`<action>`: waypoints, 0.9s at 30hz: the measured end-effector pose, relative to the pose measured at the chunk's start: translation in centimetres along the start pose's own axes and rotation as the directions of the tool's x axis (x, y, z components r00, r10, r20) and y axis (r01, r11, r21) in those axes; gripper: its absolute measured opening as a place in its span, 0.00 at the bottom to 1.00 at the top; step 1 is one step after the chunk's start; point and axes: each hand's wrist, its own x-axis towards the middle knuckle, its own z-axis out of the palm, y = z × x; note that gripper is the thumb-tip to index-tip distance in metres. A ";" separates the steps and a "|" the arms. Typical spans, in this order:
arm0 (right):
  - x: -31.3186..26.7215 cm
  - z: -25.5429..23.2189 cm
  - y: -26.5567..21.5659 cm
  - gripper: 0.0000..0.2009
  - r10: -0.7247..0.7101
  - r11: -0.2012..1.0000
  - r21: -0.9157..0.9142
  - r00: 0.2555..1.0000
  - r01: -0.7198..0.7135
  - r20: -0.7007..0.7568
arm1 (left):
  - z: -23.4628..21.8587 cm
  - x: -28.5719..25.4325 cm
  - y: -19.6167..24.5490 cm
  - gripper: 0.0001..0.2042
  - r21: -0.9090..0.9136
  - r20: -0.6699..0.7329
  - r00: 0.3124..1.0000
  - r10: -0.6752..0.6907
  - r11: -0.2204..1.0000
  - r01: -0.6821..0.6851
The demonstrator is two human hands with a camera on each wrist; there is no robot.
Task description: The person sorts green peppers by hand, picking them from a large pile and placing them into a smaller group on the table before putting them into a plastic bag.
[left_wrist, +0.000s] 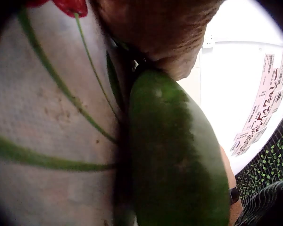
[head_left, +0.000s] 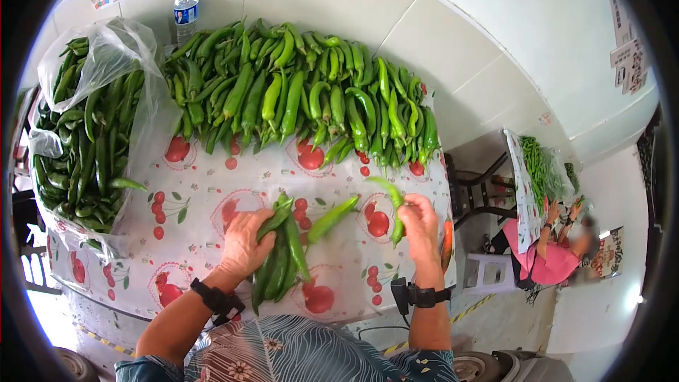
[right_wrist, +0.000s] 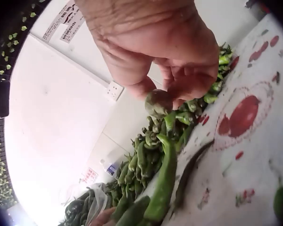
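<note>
At the bottom centre of the frame was a patterned shirt [head_left: 304, 354]. Above it, left of centre, the left hand [head_left: 246, 242] had its fingers curled over a bunch of green peppers [head_left: 281, 269] on the fruit-printed tablecloth [head_left: 205, 180]. Right of centre, the right hand [head_left: 420, 226] pinched a light green pepper [head_left: 393, 200] between thumb and fingers. A loose pepper [head_left: 331, 220], blurred, was between the hands. Beyond, a long heap of peppers [head_left: 290, 92] crossed the upper middle, with a plastic bag [head_left: 117, 49] of peppers at the left and a bottle [head_left: 185, 14] at the upper left. Farthest, at the right, was a person in pink [head_left: 548, 251]
</note>
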 end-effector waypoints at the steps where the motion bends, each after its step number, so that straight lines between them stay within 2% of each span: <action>1: 1.1 -0.5 -0.6 0.14 -0.026 0.998 0.048 0.998 0.028 -0.051 | -0.1 0.1 0.1 0.19 0.011 0.006 1.000 -0.006 1.000 0.006; 2: 2.2 -0.9 -1.2 0.14 -0.045 0.994 0.096 0.994 0.055 -0.103 | -0.1 0.0 0.2 0.19 0.013 0.009 1.000 -0.015 1.000 0.015; 6: 9.3 -1.9 -2.6 0.13 -0.194 0.981 -0.061 0.963 0.185 -0.188 | -0.1 0.1 0.2 0.19 0.037 0.022 0.999 -0.024 0.999 0.023; 9: 14.9 -1.9 -3.8 0.13 -0.229 0.944 -0.284 0.954 0.170 -0.191 | -0.1 0.0 0.2 0.20 0.045 0.023 1.000 -0.017 0.999 0.016; 12: 19.3 -1.2 -3.7 0.14 -0.258 0.899 -0.408 0.945 0.159 -0.200 | -0.3 0.2 0.4 0.22 0.043 0.027 0.999 -0.021 0.999 0.020; 17: 24.8 -0.1 -3.2 0.13 -0.132 0.872 -0.487 0.983 0.055 -0.126 | -0.4 0.3 0.4 0.22 0.045 0.035 0.999 -0.032 0.999 0.030; 20: 27.7 0.5 -1.5 0.12 -0.283 0.809 -0.562 0.952 0.171 -0.118 | -0.4 0.3 0.5 0.21 0.044 0.034 0.999 -0.039 0.998 0.038; 21: 27.9 0.8 -1.5 0.17 -0.288 0.772 -0.615 0.951 0.162 -0.110 | -0.4 0.3 0.5 0.21 0.045 0.032 0.999 -0.039 0.998 0.038; 24: 27.3 0.6 -1.5 0.16 -0.379 0.697 -0.685 0.920 0.212 -0.102 | -0.5 0.5 0.7 0.21 0.050 0.039 0.998 -0.051 0.998 0.049; 27: 23.4 0.1 -3.0 0.13 -0.457 0.723 -0.636 0.877 0.270 -0.147 | -0.5 0.4 0.7 0.20 0.056 0.046 0.997 -0.060 0.997 0.058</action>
